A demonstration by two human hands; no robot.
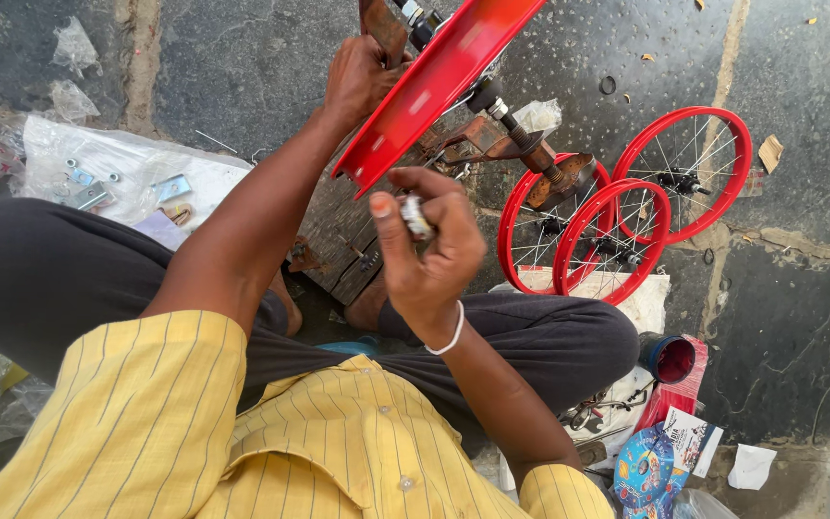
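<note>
Silvery metal, a small part (416,217), sits pinched in my right hand (431,255). Just beyond it, a red wheel rim (434,82) tilts; my left hand (357,77) grips something at its far side. Farther right lie three red spoked wheels (626,207).

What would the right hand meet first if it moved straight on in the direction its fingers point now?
The right hand, holding a small metal part, points up and away from the person. Straight on, it would probably first meet the lower edge of the red wheel rim, just above it; depth is unclear.
</note>
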